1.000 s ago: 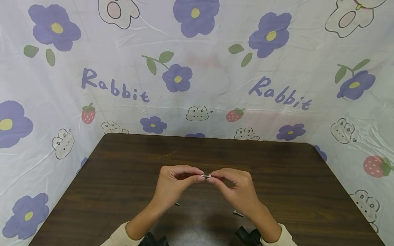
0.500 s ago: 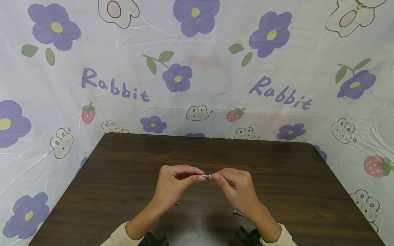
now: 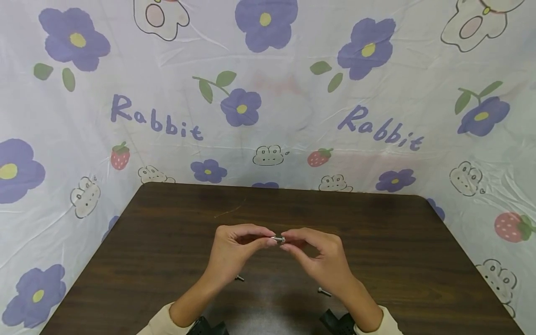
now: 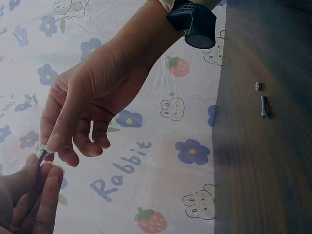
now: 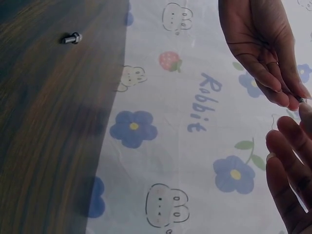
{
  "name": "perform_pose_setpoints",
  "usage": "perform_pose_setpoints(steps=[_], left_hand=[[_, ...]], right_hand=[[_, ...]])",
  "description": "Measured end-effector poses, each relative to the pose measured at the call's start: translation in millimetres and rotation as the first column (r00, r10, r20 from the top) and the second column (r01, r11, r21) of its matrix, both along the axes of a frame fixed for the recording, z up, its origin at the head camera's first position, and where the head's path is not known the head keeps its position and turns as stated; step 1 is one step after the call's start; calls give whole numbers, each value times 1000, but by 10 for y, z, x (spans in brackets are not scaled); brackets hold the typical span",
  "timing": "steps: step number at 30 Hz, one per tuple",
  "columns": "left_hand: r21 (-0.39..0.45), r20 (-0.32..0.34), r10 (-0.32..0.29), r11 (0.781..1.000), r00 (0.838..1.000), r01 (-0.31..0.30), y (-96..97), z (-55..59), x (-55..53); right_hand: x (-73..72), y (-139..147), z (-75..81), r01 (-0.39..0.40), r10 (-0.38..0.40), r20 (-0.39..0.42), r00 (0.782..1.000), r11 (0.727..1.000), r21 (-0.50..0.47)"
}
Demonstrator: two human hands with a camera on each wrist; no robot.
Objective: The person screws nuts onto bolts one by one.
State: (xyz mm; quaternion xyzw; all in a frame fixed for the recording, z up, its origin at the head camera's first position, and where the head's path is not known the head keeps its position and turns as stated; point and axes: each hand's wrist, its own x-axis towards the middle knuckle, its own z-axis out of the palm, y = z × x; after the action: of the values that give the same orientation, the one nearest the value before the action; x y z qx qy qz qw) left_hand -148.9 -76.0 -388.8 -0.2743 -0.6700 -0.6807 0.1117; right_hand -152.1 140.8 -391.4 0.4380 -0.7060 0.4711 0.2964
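In the head view my left hand (image 3: 232,249) pinches a small metal bolt (image 3: 277,238) between thumb and forefinger, above the table. At the bolt's right end sits a small nut (image 3: 283,240). The thumb and forefinger of my right hand (image 3: 324,251) are curled about that nut, one above and one below it. Up close in the left wrist view, the nut (image 4: 43,147) looks pale at the fingertips. Fingers cover most of the bolt in the right wrist view.
On the dark table (image 3: 377,242) lie a bolt (image 3: 324,291) beside my right wrist and another bolt (image 3: 239,278) by my left. The left wrist view adds a short metal piece (image 4: 258,86). Patterned cloth (image 3: 268,125) rises behind the table.
My right fingertips have parted slightly about the nut, after the thumb rolled upward half a second ago. Both hands have shifted very slightly left, the bolt with them.
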Motion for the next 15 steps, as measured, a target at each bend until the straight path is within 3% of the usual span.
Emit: perform_pose_setpoints(steps=[8, 15], left_hand=[[3, 10, -17, 1000, 1000, 17, 15, -3, 8], [4, 19, -25, 1000, 1000, 25, 31, -2, 15]], right_hand=[[-1, 11, 8, 25, -25, -19, 1000, 1000, 13], [-2, 25, -9, 37, -37, 12, 999, 999, 28]])
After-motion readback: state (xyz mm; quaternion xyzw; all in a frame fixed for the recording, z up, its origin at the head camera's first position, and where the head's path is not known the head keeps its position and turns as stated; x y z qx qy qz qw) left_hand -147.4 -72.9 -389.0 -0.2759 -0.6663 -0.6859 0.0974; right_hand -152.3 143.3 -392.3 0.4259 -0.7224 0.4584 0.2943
